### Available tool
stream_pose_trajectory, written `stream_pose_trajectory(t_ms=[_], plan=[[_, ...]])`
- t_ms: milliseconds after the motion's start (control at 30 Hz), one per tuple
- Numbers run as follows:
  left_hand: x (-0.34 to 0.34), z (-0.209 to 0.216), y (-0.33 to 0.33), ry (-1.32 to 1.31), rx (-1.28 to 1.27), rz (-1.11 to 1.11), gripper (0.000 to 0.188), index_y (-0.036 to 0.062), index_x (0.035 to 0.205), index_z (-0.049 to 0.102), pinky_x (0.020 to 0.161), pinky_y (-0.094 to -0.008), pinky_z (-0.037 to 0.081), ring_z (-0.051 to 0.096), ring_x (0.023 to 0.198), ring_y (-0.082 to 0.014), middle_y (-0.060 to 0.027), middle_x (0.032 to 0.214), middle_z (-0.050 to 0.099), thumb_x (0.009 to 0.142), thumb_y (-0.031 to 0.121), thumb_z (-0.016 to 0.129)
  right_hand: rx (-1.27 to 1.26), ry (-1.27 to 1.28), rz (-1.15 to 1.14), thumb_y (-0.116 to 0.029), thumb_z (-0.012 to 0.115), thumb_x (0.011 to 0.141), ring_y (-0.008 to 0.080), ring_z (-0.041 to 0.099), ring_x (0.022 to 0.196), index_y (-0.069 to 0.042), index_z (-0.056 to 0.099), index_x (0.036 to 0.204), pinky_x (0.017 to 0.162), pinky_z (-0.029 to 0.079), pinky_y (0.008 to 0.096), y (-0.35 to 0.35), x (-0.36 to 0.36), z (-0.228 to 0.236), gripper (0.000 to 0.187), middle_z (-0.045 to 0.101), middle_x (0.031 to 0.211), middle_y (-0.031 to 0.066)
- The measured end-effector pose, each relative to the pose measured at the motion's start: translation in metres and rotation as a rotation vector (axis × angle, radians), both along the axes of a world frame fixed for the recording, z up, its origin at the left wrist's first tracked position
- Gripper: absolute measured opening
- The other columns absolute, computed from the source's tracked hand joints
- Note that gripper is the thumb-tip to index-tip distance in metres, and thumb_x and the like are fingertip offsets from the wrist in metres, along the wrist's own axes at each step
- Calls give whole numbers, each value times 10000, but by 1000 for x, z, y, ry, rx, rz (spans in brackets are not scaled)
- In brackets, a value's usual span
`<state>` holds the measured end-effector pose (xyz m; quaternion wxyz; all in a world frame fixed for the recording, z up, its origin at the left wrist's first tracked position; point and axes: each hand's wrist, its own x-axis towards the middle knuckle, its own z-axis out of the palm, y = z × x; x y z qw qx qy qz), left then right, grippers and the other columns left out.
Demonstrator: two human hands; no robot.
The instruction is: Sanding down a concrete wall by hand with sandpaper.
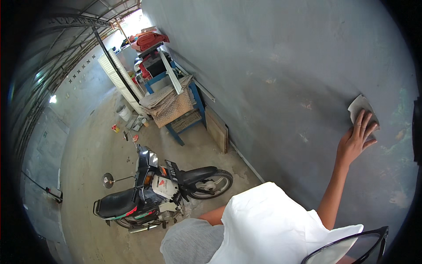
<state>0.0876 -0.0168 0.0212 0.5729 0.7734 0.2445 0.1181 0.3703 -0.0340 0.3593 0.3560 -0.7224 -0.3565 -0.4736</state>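
Note:
My right hand [355, 140] is raised against the grey wall [263, 53] at the right. Under its fingers is a piece of sandpaper [361, 105], pressed flat to the painted surface, its pale upper part showing beyond the fingertips. Around the hand the wall has scuffed, lighter spots and a darker smudged area to the left. Greenish, patchy marks [401, 134] show to the right of the sandpaper. My left hand is not in view; my white shirt [263, 224] and grey shorts [191, 240] fill the lower edge.
A motorcycle [154, 185] stands on the concrete floor at left. Beyond it, a blue wooden frame [198, 103] holds draped cloth [169, 103] and stacked items. A wooden board [216, 131] leans against the wall. A white bucket [125, 113] sits farther back. Glasses [382, 235] edge the lower right.

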Motion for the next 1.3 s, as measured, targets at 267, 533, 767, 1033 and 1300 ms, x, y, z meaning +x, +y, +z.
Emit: stream_pose_trajectory(t_ms=[267, 533, 767, 1033, 1300], plan=[[-7, 15, 24, -17, -11, -13, 403, 62, 1332, 613, 905, -358, 517, 656, 1066, -222, -106, 1248, 691, 1088, 373, 534, -27, 61, -58, -11, 498, 934, 319, 193, 1584, -268, 387, 1608, 1247, 9, 629, 5, 4, -44, 730, 301, 1694, -36], [-11, 39, 68, -29, -58, -100, 398, 84, 1342, 604, 897, -363, 518, 658, 1008, -218, -100, 1208, 692, 1096, 382, 510, 47, 28, -99, -36, 464, 957, 333, 191, 1583, -253, 387, 1609, 1250, 12, 620, 22, -7, -4, 691, 321, 1687, -4], [-40, 53, 113, -39, -44, -134, 391, 80, 1332, 605, 828, -364, 534, 672, 913, -210, -97, 1171, 700, 1088, 376, 527, 53, 95, -149, -94, 432, 1033, 373, 193, 1574, -234, 381, 1613, 1227, 64, 665, 44, -21, -42, 598, 314, 1687, 41], [-49, 69, 163, 3, -53, -226, 365, 61, 1295, 634, 905, -403, 553, 704, 1054, -316, -149, 1244, 702, 1062, 334, 570, 36, 21, -273, -87, 470, 1028, 381, 206, 1569, -214, 381, 1611, 1206, 146, 682, 73, -34, -25, 603, 342, 1670, 89], [-70, 46, 203, 64, -56, -264, 443, 76, 1319, 630, 897, -393, 552, 716, 1006, -298, -141, 1262, 694, 1070, 432, 537, 27, 88, -199, -31, 483, 980, 375, 213, 1570, -212, 415, 1592, 1234, 68, 646, 86, -49, -4, 643, 362, 1663, 72]])
